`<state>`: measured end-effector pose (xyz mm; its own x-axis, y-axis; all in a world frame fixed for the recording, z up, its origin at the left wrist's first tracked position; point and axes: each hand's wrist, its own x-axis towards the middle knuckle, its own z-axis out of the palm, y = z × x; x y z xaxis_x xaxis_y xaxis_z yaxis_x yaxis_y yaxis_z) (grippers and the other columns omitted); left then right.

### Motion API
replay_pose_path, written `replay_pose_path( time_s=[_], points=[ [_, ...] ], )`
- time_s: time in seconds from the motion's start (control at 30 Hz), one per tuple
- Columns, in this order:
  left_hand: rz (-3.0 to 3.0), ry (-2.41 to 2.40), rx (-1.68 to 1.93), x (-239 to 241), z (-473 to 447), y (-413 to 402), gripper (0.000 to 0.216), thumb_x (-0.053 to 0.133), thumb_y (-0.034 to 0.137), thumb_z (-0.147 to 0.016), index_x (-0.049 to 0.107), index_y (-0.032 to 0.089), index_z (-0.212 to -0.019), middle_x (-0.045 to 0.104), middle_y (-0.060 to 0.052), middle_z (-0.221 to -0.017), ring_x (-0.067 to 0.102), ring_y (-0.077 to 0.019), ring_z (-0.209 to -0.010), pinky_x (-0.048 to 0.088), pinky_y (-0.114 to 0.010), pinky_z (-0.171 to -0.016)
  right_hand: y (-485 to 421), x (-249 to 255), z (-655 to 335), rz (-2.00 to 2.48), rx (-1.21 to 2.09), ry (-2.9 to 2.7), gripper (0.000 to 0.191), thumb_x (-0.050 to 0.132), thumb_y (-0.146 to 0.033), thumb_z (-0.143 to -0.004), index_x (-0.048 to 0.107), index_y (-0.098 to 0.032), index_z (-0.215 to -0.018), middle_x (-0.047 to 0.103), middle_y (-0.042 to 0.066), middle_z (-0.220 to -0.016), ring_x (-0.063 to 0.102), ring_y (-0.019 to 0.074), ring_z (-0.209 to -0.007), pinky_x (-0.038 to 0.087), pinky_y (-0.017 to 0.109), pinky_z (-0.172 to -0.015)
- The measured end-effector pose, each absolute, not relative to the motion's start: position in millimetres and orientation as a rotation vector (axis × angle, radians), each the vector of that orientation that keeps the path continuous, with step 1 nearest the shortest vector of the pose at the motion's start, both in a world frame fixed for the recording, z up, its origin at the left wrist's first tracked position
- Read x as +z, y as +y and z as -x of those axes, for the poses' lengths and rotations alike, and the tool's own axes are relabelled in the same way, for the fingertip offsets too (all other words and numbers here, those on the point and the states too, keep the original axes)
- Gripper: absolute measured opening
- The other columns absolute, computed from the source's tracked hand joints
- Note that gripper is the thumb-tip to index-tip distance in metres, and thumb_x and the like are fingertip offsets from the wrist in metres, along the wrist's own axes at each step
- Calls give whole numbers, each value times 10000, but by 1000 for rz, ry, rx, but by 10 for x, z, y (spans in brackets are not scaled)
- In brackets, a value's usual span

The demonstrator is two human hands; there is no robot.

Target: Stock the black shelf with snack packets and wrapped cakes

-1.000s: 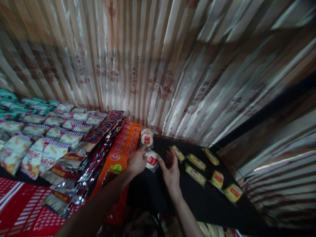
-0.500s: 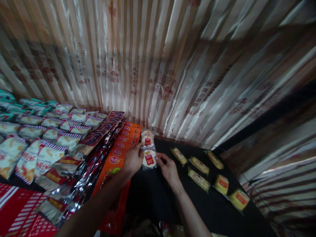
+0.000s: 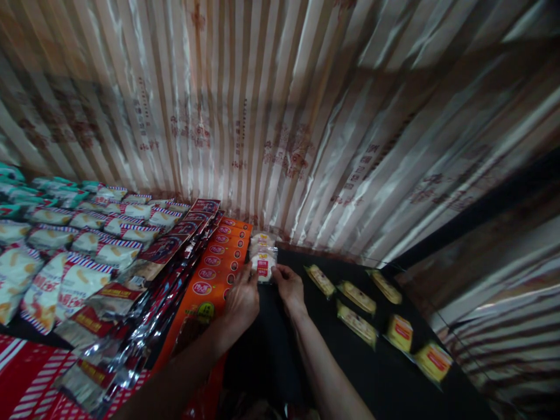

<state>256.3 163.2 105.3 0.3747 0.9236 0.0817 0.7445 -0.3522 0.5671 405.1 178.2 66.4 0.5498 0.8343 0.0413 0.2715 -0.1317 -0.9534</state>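
A small clear-wrapped round snack packet with a red label lies at the front of a short overlapping row on the black table. My left hand pinches its left edge. My right hand grips its right edge between thumb and fingers. Behind it, another packet of the same look is partly covered by the front one. Beside my left hand runs an overlapping row of orange snack packets.
Dark red and silver packets and white snack bags fill the left, with a red basket in front. Long yellow packets and square yellow packets lie to the right. A striped curtain hangs behind.
The front snack packet has moved back between my hands and now covers more of the packet behind it. Both hands keep hold of its edges.
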Motion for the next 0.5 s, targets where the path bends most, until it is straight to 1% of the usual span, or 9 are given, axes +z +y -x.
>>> replay_pose_path(
  time_s=[0.2,0.37,0.5],
  points=[
    [-2212,1351,476,943,-2595,1696,508,328,50,-813,458,88,-1303,376,-125,-1424,296,-216,-1336,275,-334,-1103,1807,645,-4040,1856,540,-992,253,568,-466,-686,696,-268,-779,705,6,-697,630,192,-611,455,294,-564],
    [-2216,1356,486,868,-2628,1702,528,346,43,-803,455,130,-1312,386,-104,-1422,274,-226,-1346,267,-364,-1108,1816,680,-4011,1865,450,-1049,236,562,-452,-695,681,-273,-792,700,-3,-746,629,184,-666,461,297,-629],
    [-2230,1402,465,851,-2644,1698,532,359,39,-789,469,145,-1299,402,-104,-1411,283,-250,-1340,285,-405,-1095,1774,652,-4003,1799,499,-1040,293,543,-452,-717,674,-244,-875,696,18,-805,627,190,-721,479,313,-683]
  ],
)
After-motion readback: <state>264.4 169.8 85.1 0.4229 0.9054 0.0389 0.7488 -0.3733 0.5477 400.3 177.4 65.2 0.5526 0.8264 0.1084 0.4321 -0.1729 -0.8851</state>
